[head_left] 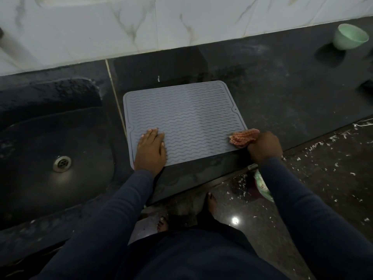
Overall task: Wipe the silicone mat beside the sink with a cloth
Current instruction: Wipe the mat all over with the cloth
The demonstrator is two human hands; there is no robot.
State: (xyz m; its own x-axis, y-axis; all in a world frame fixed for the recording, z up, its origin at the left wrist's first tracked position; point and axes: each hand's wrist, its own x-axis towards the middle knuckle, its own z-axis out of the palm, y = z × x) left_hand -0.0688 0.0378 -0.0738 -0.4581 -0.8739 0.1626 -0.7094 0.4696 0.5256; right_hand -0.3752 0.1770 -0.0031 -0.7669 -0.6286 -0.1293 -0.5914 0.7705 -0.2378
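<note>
Wiping seems the step in hand: your left hand (150, 147) presses flat, fingers straight, on the silicone mat (185, 118) at centre frame, right of the sink (30, 138). Your right hand (264, 147) grips the bunched cloth (243, 137) at the mat's lower-right corner. Next, sweep it leftward across the ridges.

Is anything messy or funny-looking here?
Yes: white flecks lie scattered over the dark floor on the right, like crumbs or paint chips; I cannot tell which. The grey silicone mat looks flat and whole, with the left hand pressing it and the right hand gripping the cloth at its right edge.
</note>
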